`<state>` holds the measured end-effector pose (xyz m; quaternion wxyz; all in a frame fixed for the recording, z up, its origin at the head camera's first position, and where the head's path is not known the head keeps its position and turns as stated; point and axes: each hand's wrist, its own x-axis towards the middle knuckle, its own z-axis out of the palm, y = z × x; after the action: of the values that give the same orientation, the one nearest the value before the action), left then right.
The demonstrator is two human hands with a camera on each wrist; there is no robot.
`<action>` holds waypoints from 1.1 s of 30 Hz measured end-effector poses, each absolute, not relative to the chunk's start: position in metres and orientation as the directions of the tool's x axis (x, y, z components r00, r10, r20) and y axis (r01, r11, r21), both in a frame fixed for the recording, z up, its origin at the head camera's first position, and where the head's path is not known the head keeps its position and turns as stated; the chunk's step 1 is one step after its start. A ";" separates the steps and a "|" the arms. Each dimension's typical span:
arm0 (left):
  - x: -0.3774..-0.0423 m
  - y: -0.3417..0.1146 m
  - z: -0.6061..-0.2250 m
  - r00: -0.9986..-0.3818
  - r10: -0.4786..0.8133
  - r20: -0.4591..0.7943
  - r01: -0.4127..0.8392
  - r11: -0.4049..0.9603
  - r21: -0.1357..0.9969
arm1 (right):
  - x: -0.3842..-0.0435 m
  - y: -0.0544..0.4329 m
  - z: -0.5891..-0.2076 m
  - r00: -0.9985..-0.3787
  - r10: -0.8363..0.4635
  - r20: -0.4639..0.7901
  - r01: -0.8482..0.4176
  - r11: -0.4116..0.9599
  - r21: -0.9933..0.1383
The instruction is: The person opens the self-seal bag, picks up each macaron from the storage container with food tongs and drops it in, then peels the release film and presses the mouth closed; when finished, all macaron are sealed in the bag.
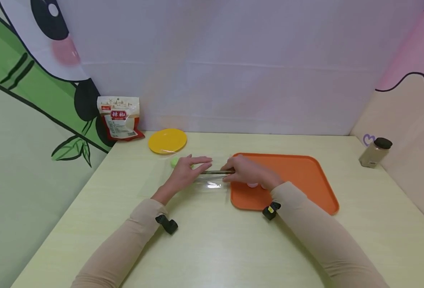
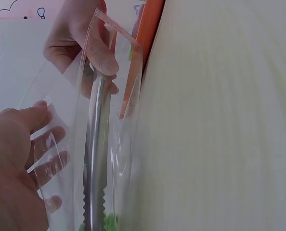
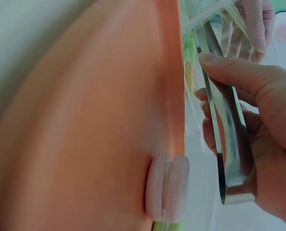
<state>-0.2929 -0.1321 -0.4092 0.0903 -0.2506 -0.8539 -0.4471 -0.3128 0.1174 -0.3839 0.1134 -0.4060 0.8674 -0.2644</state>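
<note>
My right hand grips metal tongs near their bent end, thumb on one arm and fingers round the other side. The tongs' serrated tips reach into a clear plastic bag. My left hand holds the bag's film at its mouth, thumb on one side and fingers seen through the plastic in the left wrist view. By the tong tips lies a light green piece, mostly hidden; its kind cannot be told. Beneath my right forearm, an orange tray bears pale pink rounded pieces with green ends.
A yellow plate lies at the back left, beside a red and white food packet propped against the wall. A jar with a black lid stands at the right edge of the table.
</note>
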 end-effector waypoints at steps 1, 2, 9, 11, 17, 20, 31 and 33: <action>-0.293 -0.132 -0.409 -0.860 0.347 0.375 0.506 0.475 0.720 | -0.313 0.115 -0.385 -0.641 -0.767 0.025 -0.653 0.528 -0.544; -0.293 -0.132 -0.410 -0.861 0.347 0.372 0.503 0.476 0.721 | -0.314 0.114 -0.386 -0.638 -0.769 0.033 -0.663 0.527 -0.532; -0.294 -0.133 -0.410 -0.866 0.350 0.357 0.494 0.490 0.718 | -0.316 0.101 -0.391 -0.665 -0.746 0.033 -0.640 0.546 -0.541; -0.295 -0.133 -0.410 -0.864 0.351 0.362 0.499 0.489 0.715 | -0.315 0.097 -0.392 -0.676 -0.736 0.038 -0.627 0.547 -0.554; -0.294 -0.133 -0.411 -0.855 0.359 0.374 0.513 0.482 0.710 | -0.314 0.087 -0.395 -0.681 -0.725 0.101 -0.640 0.523 -0.563; -0.295 -0.133 -0.411 -0.853 0.360 0.379 0.518 0.486 0.704 | -0.314 0.083 -0.397 -0.689 -0.716 0.114 -0.632 0.517 -0.577; -0.294 -0.132 -0.410 -0.858 0.357 0.369 0.507 0.481 0.715 | -0.313 0.073 -0.398 -0.750 -0.638 0.175 -0.608 0.561 -0.561; -0.293 -0.132 -0.409 -0.862 0.353 0.363 0.500 0.479 0.722 | -0.312 0.071 -0.397 -0.759 -0.629 0.168 -0.597 0.571 -0.564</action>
<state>-0.2935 -0.1320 -0.4094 0.0825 -0.2491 -0.8560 -0.4454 -0.3121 0.0710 -0.3974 0.0255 -0.3460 0.8858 -0.3081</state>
